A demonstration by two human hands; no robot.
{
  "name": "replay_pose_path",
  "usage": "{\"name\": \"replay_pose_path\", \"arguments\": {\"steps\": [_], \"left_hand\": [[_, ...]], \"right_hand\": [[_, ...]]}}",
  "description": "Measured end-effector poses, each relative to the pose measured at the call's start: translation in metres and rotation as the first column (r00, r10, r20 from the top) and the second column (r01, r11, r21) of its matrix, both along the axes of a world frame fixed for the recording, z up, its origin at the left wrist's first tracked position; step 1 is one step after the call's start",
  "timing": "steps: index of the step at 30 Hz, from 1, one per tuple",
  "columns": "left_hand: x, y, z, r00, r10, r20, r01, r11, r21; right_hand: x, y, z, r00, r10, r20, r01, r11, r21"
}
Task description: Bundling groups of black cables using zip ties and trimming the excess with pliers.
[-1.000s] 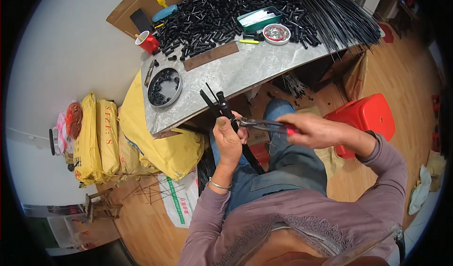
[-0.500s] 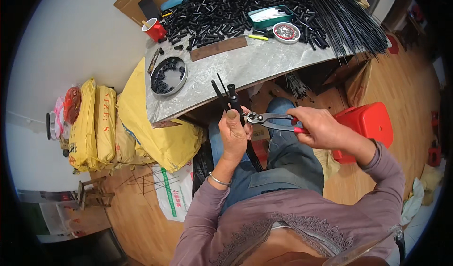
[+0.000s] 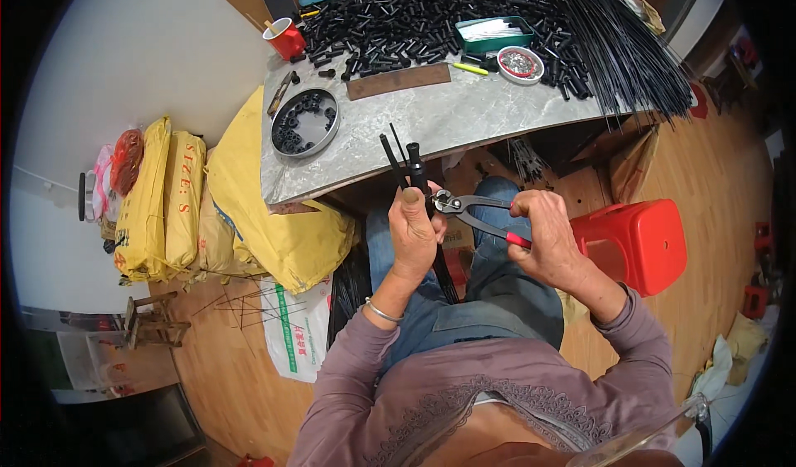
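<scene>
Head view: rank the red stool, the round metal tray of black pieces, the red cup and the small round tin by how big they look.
1. red stool, though it sits off the table, so nearness may mislead.
2. round metal tray.
3. red cup and small round tin look alike.

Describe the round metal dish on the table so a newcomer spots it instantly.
Start at the grey stone table, then go to its near-left corner, away from the big heap of black tubes. The round metal dish sits there alone, shallow, silver-rimmed, holding a few short black pieces, unlike the smaller white bowl farther right.
</scene>
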State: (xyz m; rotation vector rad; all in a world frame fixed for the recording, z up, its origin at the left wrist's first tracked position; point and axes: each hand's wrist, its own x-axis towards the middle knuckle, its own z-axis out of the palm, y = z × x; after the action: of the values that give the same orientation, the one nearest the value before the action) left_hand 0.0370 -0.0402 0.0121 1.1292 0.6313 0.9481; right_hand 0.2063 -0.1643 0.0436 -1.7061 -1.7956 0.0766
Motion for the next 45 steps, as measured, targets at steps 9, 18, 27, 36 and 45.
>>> {"name": "replay_pose_path", "arguments": {"steps": [9, 18, 27, 36, 45], "left_hand": [[0.002, 0.000, 0.005, 0.995, -0.003, -0.099, 0.007, 0.999, 0.044], [0.004, -0.011, 0.006, 0.997, -0.070, -0.035, 0.072, 0.996, 0.049], [0.001, -0.010, 0.006, 0.996, -0.077, -0.052, 0.079, 0.997, 0.020], [0.006, -0.019, 0.018, 0.993, -0.029, -0.115, 0.035, 0.998, 0.053], [0.001, -0.007, 0.014, 0.993, -0.098, -0.066, 0.098, 0.995, -0.006]], "right_hand": [[0.007, -0.009, 0.000, 0.996, 0.081, 0.038, -0.077, 0.992, -0.095], [0.032, -0.013, 0.000, -0.193, -0.519, -0.833, -0.913, 0.406, -0.042], [0.016, -0.013, 0.025, 0.735, 0.031, -0.678, -0.474, 0.739, -0.480], [0.002, -0.020, 0.025, 0.256, -0.501, -0.827, -0.760, 0.424, -0.492], [0.003, -0.009, 0.026, 0.163, -0.548, -0.820, -0.793, 0.421, -0.439]]}}
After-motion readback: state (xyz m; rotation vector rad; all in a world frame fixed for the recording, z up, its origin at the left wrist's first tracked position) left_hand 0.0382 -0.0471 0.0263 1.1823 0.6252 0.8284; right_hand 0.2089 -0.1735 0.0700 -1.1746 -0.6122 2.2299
